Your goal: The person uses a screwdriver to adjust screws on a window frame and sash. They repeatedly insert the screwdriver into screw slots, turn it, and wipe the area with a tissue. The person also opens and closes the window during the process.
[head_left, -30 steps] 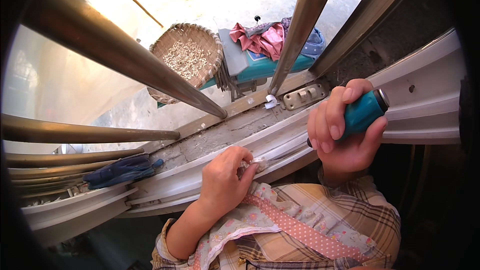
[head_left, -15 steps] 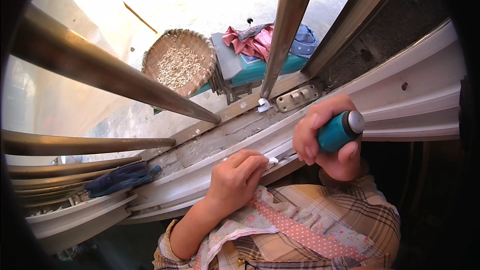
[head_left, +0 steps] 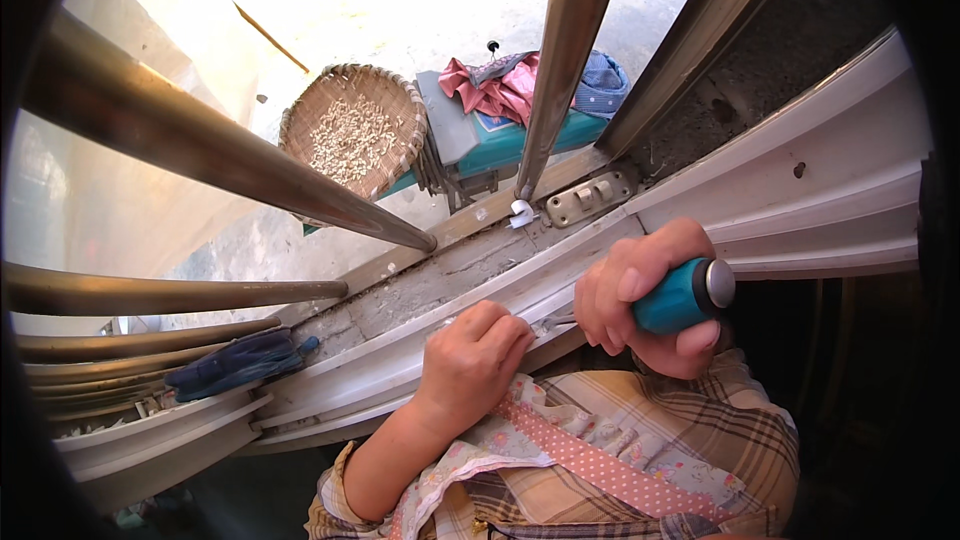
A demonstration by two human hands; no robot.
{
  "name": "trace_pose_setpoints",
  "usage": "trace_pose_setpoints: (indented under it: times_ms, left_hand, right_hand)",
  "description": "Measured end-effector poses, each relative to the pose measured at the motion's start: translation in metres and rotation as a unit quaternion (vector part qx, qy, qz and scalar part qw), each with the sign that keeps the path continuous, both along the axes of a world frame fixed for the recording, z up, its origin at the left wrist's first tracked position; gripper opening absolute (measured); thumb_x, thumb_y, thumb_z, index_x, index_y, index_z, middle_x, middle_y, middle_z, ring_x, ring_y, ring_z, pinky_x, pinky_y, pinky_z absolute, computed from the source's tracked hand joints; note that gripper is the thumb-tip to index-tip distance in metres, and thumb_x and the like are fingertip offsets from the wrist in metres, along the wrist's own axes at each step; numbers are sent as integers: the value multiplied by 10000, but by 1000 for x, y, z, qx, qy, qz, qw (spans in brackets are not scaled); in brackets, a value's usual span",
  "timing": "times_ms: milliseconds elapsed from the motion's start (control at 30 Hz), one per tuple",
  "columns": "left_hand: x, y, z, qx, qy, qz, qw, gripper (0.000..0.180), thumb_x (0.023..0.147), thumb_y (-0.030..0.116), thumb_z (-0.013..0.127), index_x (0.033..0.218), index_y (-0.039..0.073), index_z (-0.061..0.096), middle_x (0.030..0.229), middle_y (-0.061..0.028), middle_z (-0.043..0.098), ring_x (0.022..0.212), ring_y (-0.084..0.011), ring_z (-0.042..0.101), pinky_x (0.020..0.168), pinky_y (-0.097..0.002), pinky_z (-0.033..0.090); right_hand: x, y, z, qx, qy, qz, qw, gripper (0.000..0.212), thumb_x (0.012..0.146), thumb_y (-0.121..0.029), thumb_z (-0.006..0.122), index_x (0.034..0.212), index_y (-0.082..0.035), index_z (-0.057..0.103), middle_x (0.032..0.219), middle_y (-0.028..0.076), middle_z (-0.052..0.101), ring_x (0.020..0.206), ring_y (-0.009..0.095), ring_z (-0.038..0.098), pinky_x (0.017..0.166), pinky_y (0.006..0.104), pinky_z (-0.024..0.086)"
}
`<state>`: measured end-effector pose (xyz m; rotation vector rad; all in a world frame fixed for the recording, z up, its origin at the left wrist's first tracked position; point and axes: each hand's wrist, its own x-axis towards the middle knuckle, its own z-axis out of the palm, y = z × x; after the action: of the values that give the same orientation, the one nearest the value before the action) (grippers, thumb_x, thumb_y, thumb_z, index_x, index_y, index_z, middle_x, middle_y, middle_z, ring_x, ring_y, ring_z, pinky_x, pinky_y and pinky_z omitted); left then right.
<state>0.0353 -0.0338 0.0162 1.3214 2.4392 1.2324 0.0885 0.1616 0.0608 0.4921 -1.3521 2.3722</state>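
Observation:
My right hand [head_left: 640, 300] is wrapped round the teal handle of a screwdriver [head_left: 672, 298] with a silver end cap. Its thin metal shaft comes out past my fingers and points left, toward my other hand. My left hand [head_left: 468, 368] is closed in a pinch at the white window frame [head_left: 350, 368]. What lies between those fingertips is mostly hidden. A small whitish bit shows beside them, too little to name. Both hands are close together over the frame's inner track.
Metal bars [head_left: 290, 185] stand along the sill. On the sill lie a white clip [head_left: 521, 214], a metal latch plate [head_left: 590, 198] and a dark blue cloth [head_left: 240, 365]. Outside are a woven basket [head_left: 300, 130] of pale pieces and a teal seat [head_left: 490, 152] with pink and blue cloths.
My right hand has moved slightly left and down, and the screwdriver's shaft now shows near my left fingers. The white piece at my left fingertips is less visible.

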Motion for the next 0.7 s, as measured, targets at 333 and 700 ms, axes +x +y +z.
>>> trace_pose_setpoints:
  times_ms: [333, 700]
  left_hand:
    - [0, -4, 1, 7, 23, -8, 1000, 113, 793, 58, 730, 858, 79, 640, 789, -57, 567, 687, -247, 609, 578, -362, 507]
    - [0, -7, -1, 17, 10, -8, 1000, 154, 763, 20, 749, 878, 79, 665, 789, -77, 602, 686, -267, 622, 586, -362, 509]
  right_hand:
    - [-9, -3, -3, 59, -21, -24, 998, 501, 967, -428, 623, 1101, 35, 485, 775, 74, 582, 579, 53, 504, 529, 217, 408]
    - [-11, 6, 9, 151, -26, -55, 987, 419, 930, -299, 659, 1109, 54, 520, 799, 60, 577, 628, 85, 507, 561, 251, 416]
